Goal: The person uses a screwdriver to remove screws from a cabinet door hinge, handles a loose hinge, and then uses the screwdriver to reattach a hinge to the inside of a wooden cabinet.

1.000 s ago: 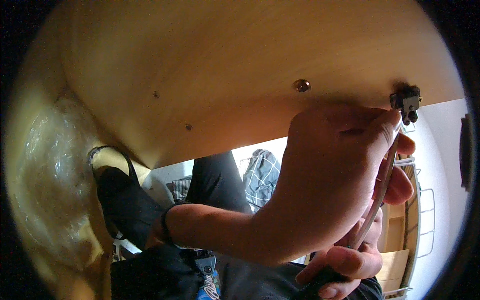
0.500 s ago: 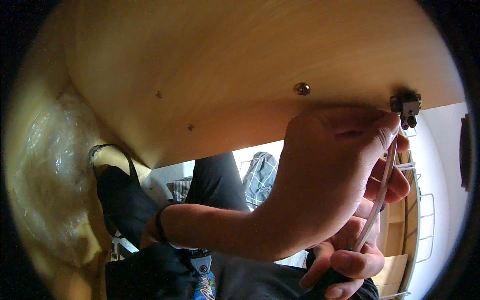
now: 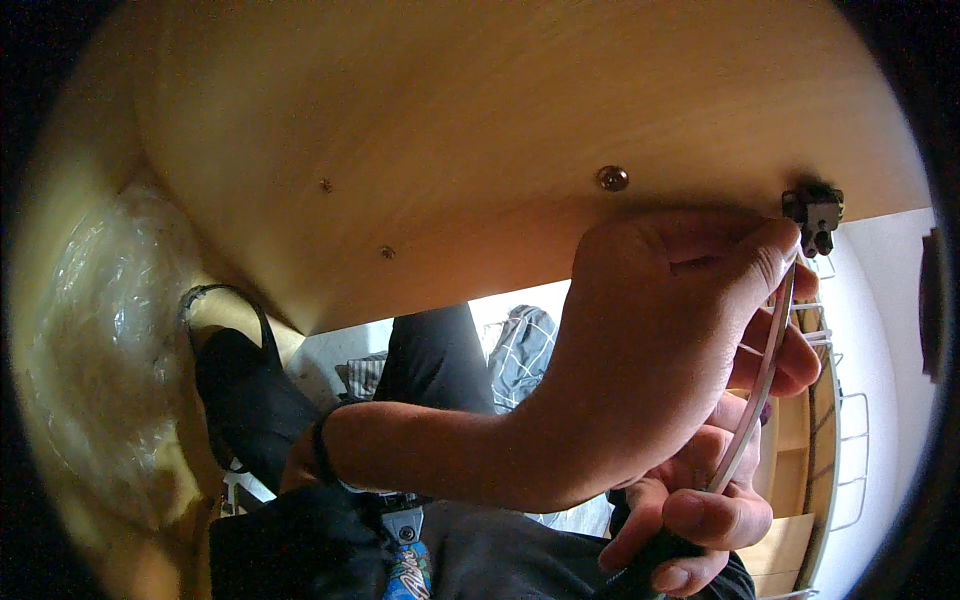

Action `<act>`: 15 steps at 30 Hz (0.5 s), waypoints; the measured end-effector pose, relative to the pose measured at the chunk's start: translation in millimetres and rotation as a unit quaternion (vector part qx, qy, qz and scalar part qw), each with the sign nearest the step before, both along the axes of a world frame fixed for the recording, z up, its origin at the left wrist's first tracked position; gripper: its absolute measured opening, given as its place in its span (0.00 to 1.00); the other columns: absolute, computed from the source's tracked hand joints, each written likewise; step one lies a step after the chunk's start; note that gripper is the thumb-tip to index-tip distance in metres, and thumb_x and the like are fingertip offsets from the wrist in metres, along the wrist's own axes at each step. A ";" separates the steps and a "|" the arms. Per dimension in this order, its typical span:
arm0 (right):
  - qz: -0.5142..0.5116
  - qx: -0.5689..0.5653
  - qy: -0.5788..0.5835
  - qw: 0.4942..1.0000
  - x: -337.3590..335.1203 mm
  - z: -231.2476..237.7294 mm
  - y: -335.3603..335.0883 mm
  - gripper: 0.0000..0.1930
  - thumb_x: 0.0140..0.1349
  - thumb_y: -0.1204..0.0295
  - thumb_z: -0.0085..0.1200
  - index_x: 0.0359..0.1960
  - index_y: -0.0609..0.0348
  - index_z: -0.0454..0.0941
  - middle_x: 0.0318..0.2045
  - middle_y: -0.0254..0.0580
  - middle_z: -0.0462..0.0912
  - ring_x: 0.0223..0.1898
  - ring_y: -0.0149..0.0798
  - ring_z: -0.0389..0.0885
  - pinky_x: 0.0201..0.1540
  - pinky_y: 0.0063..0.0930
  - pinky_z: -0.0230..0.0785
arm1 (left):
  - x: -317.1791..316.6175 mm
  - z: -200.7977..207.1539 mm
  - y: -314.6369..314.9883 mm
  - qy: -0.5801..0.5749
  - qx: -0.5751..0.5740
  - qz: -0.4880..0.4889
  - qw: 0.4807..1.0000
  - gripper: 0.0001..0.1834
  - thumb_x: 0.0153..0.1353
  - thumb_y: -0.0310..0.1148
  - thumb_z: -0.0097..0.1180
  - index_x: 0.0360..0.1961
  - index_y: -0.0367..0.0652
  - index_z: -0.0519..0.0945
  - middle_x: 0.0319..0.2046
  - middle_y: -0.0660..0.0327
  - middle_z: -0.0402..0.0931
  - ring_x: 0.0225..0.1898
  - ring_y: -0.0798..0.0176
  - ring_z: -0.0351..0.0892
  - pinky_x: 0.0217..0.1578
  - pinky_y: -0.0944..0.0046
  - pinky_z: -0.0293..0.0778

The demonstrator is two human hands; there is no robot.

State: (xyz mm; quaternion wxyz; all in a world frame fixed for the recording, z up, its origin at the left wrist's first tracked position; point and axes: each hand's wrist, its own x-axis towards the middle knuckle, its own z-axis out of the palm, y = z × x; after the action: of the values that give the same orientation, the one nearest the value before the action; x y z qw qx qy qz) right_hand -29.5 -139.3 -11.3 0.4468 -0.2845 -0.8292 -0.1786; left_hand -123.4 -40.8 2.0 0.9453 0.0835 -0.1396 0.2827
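Observation:
My left hand [image 3: 670, 310] reaches across from the lower left, its thumb and fingertips pinched beside a small dark metal fitting [image 3: 815, 215] at the wooden panel's right edge. What sits between those fingertips is hidden. Lower down, my right hand [image 3: 715, 510] is closed around the dark handle of what looks like a long screwdriver [image 3: 750, 425], its handle mostly covered by the fingers. The thin pale shaft runs up past the left hand's curled fingers and ends at the left thumb tip, just under the fitting.
The large wooden panel [image 3: 450, 130] fills the upper view, with a round screw head [image 3: 613, 178] and two smaller ones in it. Clear plastic wrapping [image 3: 110, 340] lies at left. My dark-clothed legs, a checked cloth [image 3: 525, 340] and a rack with rails [image 3: 850, 450] lie beyond.
The view has shifted very slightly, so the panel's screws sit a little farther right. Both hands and the shaft keep almost the same position.

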 end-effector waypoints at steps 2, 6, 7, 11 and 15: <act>-0.028 0.008 0.002 1.000 -4.0 -1.1 7.8 0.14 0.47 0.73 0.56 0.38 0.47 0.74 0.32 0.36 0.71 0.27 0.37 0.74 0.31 0.23 0.68 | -3.0 -0.9 0.5 0.005 -0.001 0.010 1.000 0.14 0.64 0.36 0.47 0.32 0.33 0.76 0.22 0.56 0.77 0.20 0.66 0.78 0.23 0.67 0.77; 0.143 -0.004 -0.101 0.985 16.7 12.8 16.0 0.22 0.54 0.70 0.59 0.51 0.39 0.69 0.39 0.36 0.67 0.33 0.46 0.76 0.36 0.35 0.74 | -8.3 1.7 -1.1 0.011 0.004 0.035 0.999 0.14 0.64 0.35 0.46 0.33 0.32 0.76 0.23 0.55 0.77 0.20 0.65 0.78 0.23 0.66 0.78; 0.171 -0.019 -0.112 0.979 15.9 15.8 16.1 0.22 0.54 0.68 0.59 0.51 0.37 0.69 0.39 0.36 0.67 0.32 0.46 0.75 0.35 0.35 0.73 | -7.2 4.0 -1.3 0.010 0.009 0.039 0.999 0.14 0.64 0.35 0.46 0.33 0.32 0.76 0.24 0.55 0.77 0.20 0.65 0.78 0.23 0.66 0.78; 0.043 -0.075 -0.145 0.986 0.4 29.6 1.5 0.23 0.54 0.60 0.58 0.53 0.34 0.68 0.39 0.37 0.67 0.30 0.42 0.73 0.34 0.36 0.68 | -8.3 10.0 -3.8 0.035 0.030 0.055 0.997 0.14 0.64 0.34 0.46 0.36 0.30 0.75 0.28 0.54 0.76 0.20 0.63 0.78 0.23 0.65 0.78; 0.031 0.034 -0.114 0.992 -0.4 11.3 16.4 0.17 0.51 0.59 0.59 0.43 0.34 0.71 0.34 0.36 0.70 0.31 0.37 0.72 0.33 0.32 0.65 | -10.0 1.5 -3.4 0.063 0.036 0.015 0.997 0.16 0.63 0.39 0.45 0.35 0.33 0.74 0.27 0.57 0.74 0.20 0.64 0.75 0.23 0.65 0.76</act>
State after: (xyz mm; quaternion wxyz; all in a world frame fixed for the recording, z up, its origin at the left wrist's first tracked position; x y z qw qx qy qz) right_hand -29.9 -122.9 0.0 0.3643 -0.2212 -0.8764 -0.2241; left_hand -133.4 -44.2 3.5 0.9443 0.1372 -0.0884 0.2857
